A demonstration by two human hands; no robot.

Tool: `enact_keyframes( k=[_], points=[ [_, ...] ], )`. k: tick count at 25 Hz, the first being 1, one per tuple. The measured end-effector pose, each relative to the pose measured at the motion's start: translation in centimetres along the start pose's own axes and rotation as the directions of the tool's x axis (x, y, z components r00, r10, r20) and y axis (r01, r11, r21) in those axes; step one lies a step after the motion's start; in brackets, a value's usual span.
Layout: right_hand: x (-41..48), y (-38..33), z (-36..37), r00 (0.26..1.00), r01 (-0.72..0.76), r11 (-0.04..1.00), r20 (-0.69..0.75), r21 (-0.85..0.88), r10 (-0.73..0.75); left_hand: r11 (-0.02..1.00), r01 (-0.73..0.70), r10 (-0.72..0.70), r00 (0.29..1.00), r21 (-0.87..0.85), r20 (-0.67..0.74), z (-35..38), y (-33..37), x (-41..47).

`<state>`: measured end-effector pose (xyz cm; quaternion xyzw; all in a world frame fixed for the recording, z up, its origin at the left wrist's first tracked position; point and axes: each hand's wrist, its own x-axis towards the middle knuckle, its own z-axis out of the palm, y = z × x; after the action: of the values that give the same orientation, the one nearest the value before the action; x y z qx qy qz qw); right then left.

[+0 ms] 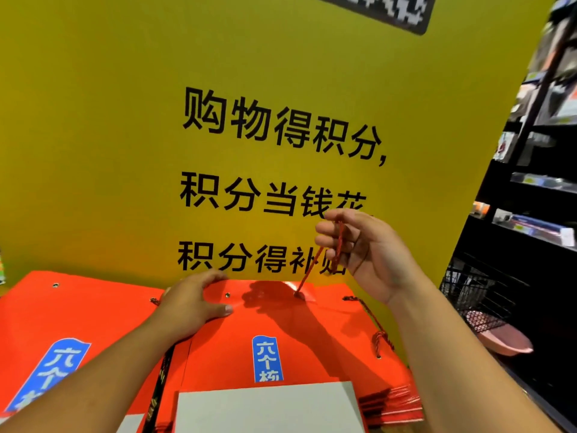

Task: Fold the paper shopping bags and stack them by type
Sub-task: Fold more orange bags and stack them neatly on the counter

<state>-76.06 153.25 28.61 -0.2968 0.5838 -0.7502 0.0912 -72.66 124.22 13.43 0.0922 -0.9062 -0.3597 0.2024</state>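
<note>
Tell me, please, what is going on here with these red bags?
A person is working on the top red bag of a pile in front of a yellow sign. The left hand presses down near the bag's top edge, while the right hand pinches its red cord and holds it up from the hole. A second pile of matching bags lies to the left.

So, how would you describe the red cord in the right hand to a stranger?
Below the yellow sign with black characters lie two stacks of orange-red paper bags. From the top edge of the right stack, a red twisted cord rises taut into the fingers of the right hand; its neighbour lies slack.
</note>
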Motion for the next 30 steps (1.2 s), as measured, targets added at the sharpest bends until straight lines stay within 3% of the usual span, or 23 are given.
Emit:
enact_keyframes(
  k=[12,17,20,23,24,30],
  points=[
    [1.0,-7.3,3.3,0.965,0.224,0.968,0.168,-0.114,-0.203,0.987,0.046,-0.041,0.998,0.153,-0.042,-0.1,0.6,-0.4],
    [2.2,-2.7,4.8,0.978,0.168,0.928,0.176,-0.332,-0.114,0.988,-0.012,0.011,1.0,0.155,0.005,-0.4,0.8,-0.6],
    [3.7,4.1,5.8,0.985,0.156,0.781,0.153,-0.605,-0.079,0.991,-0.02,0.018,1.0,0.13,0.014,-0.5,0.5,-0.6],
    [5.1,10.7,6.2,0.968,0.25,0.446,0.206,-0.859,-0.147,0.992,-0.02,0.019,1.0,0.127,0.011,-0.3,0.0,-0.4],
    [5.2,12.5,6.2,0.959,0.276,0.378,0.23,-0.884,-0.163,0.991,-0.015,0.013,1.0,0.134,0.012,-0.2,0.0,-0.4],
    [4.6,19.1,5.5,0.892,0.404,0.341,0.283,-0.849,-0.353,0.996,0.014,-0.015,1.0,0.085,0.002,0.3,-0.3,0.2]
  ],
)
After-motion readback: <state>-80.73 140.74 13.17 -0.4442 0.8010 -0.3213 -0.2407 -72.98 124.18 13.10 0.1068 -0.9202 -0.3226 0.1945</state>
